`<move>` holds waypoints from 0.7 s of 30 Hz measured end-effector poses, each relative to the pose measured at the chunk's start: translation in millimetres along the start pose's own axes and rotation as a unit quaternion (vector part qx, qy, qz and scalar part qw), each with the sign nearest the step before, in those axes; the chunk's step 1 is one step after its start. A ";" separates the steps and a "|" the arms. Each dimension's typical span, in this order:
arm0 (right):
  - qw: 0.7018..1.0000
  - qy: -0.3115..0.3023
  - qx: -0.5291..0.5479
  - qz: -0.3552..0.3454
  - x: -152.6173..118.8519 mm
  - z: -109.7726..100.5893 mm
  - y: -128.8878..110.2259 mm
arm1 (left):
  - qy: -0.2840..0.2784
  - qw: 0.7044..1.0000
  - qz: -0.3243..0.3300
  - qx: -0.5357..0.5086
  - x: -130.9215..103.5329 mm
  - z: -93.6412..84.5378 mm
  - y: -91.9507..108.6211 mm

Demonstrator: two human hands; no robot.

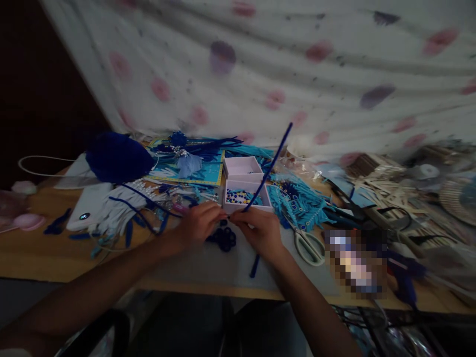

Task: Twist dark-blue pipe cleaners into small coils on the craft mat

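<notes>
My left hand (pixel 203 220) is closed in a pinch, its fingertips almost meeting those of my right hand (pixel 258 229) over the grey mat. Between them is a small dark piece, too small to make out. A long blue fuzzy stem (pixel 275 161) passes through my right hand, rising up and to the right, with its lower end showing below the palm. More blue stems (pixel 139 198) extend left from my left hand. Below the fingertips lies a dark blue looped piece (pixel 224 239). Just behind the hands stands a white box (pixel 266 198) with beads.
White-handled scissors (pixel 310 247) lie right of my right hand. Light blue stem pieces (pixel 308 198) are heaped behind them. A blue fuzzy bundle (pixel 117 157), white stems (pixel 122 210) and a white phone-like object (pixel 87 208) are at left. A blue glue gun (pixel 405 272) sits far right.
</notes>
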State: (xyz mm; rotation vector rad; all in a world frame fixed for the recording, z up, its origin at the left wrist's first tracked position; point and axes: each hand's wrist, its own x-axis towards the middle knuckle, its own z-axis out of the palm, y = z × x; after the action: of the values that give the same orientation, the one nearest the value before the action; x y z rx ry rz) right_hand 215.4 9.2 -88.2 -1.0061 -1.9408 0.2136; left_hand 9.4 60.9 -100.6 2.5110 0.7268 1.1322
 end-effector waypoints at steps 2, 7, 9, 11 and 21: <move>0.999 -0.007 -0.019 -0.034 -1.5 -0.1 1.9 | -0.062 0.977 -0.148 -0.139 4.4 -1.3 4.0; 0.999 -0.002 0.008 -0.042 4.9 2.0 4.1 | -0.158 0.846 -0.344 -0.375 13.5 -5.0 1.5; 1.000 -0.003 0.025 -0.003 10.5 2.0 -0.1 | -0.129 0.873 -0.324 -0.342 14.4 -7.3 -0.3; 0.998 -0.004 0.042 0.050 18.0 1.2 -7.5 | -0.079 0.924 -0.270 -0.258 14.0 -10.8 0.2; 0.970 -0.023 0.167 0.178 70.2 0.9 -36.0 | 0.132 0.985 0.094 0.055 9.9 -33.7 -13.3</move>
State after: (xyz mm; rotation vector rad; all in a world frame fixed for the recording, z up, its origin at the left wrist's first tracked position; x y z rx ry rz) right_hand 176.7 36.5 -25.1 -1.1168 -1.6778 0.7477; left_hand -15.0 79.4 -78.7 2.5937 0.6405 1.5536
